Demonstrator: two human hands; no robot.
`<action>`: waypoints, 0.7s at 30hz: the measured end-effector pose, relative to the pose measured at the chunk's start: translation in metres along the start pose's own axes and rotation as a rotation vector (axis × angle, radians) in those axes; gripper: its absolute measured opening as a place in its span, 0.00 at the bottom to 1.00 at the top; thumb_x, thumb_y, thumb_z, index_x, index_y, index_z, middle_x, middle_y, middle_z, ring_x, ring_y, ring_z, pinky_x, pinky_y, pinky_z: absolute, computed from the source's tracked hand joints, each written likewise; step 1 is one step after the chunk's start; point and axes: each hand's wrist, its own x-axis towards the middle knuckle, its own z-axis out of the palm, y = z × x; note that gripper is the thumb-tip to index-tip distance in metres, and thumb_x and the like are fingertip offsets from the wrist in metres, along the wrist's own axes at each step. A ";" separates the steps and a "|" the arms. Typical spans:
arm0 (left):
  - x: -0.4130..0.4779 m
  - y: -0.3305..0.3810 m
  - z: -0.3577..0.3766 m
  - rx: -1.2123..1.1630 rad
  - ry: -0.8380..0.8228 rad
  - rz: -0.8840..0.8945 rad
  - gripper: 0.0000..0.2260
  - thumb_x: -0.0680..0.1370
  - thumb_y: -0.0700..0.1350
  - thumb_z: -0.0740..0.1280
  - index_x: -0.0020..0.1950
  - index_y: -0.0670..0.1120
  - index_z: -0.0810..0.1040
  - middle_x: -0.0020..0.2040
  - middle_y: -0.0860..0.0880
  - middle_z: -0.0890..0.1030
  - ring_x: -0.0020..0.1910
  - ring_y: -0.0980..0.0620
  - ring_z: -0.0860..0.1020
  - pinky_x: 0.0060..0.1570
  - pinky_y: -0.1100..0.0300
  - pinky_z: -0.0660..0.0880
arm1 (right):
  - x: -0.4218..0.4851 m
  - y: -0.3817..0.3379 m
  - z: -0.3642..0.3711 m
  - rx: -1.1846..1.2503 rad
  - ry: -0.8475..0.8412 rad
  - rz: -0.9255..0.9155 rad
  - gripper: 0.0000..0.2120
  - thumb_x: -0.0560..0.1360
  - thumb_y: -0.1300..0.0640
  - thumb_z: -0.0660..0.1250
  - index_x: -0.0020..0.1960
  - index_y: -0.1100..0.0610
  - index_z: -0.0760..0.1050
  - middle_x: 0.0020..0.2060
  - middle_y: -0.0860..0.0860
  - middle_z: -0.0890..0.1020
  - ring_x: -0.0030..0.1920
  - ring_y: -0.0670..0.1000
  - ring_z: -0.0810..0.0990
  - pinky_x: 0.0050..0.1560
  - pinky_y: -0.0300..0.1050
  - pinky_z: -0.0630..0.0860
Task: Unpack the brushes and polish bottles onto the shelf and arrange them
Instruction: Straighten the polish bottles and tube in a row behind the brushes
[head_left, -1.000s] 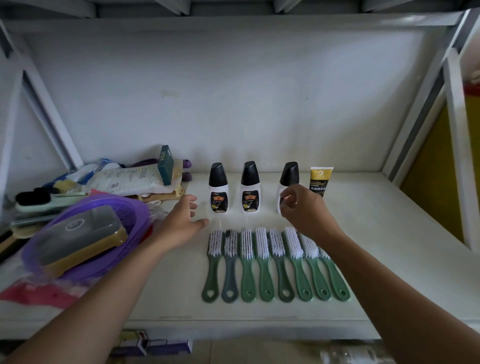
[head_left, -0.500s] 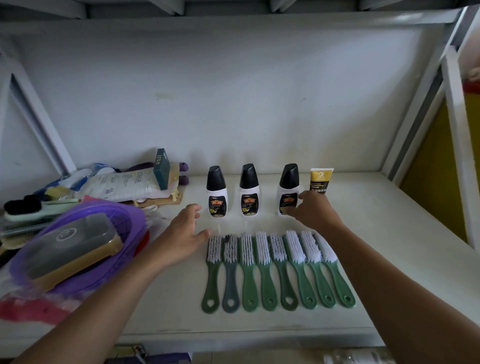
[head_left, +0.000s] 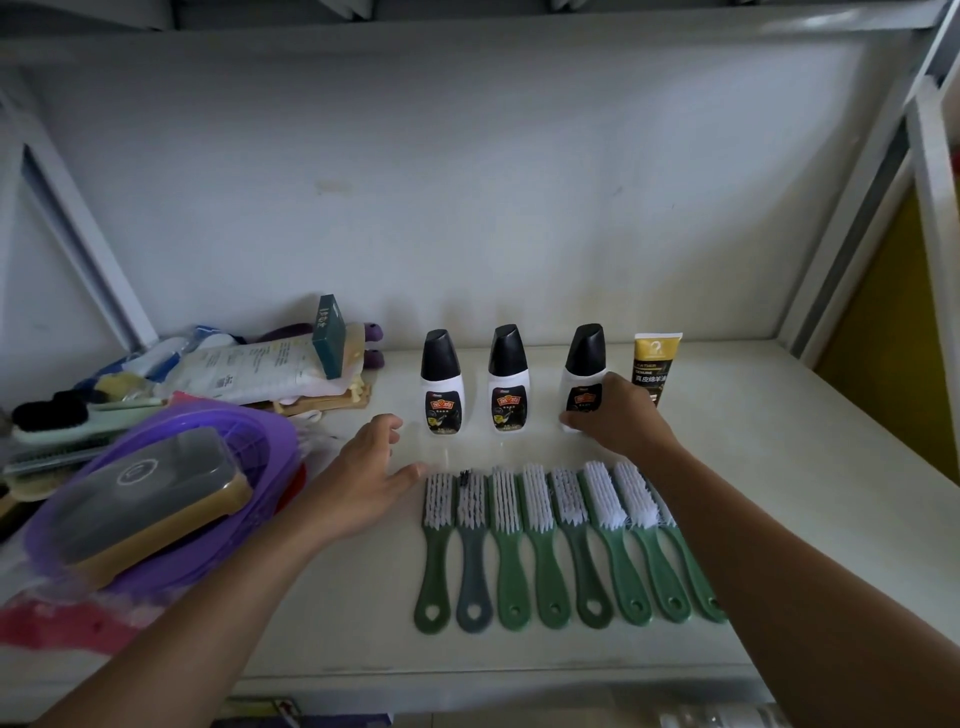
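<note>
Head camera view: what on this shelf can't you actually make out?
Third bottle: label half covered by the right hand, head view.
Yellow tube: lower part behind that hand; print too small.
Last brush: bristles partly under the right forearm.
Left pile: cut off by the picture's edge.

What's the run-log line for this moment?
step: arranging bottles | right hand: grips rightmost polish bottle, upright | left hand: open, left of brush row | yellow tube: right of that bottle
</note>
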 end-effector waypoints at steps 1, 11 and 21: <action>0.000 -0.001 -0.001 0.004 0.001 -0.001 0.30 0.80 0.54 0.67 0.76 0.48 0.58 0.74 0.47 0.67 0.69 0.51 0.70 0.65 0.54 0.71 | 0.000 0.000 0.001 -0.004 0.003 -0.002 0.20 0.67 0.49 0.77 0.54 0.57 0.77 0.44 0.53 0.83 0.42 0.53 0.80 0.39 0.42 0.71; 0.003 -0.002 -0.001 0.008 -0.012 -0.016 0.29 0.80 0.55 0.67 0.76 0.49 0.59 0.74 0.48 0.68 0.69 0.51 0.70 0.63 0.54 0.72 | -0.001 0.008 -0.016 -0.078 -0.048 0.016 0.19 0.71 0.50 0.76 0.55 0.61 0.77 0.44 0.56 0.84 0.43 0.55 0.83 0.46 0.49 0.80; 0.009 0.017 0.008 -0.018 -0.030 0.012 0.27 0.80 0.53 0.66 0.75 0.47 0.60 0.73 0.46 0.69 0.69 0.49 0.70 0.64 0.55 0.69 | -0.002 0.035 -0.053 -0.132 -0.090 0.090 0.08 0.72 0.54 0.72 0.43 0.60 0.84 0.35 0.52 0.85 0.37 0.52 0.84 0.39 0.42 0.79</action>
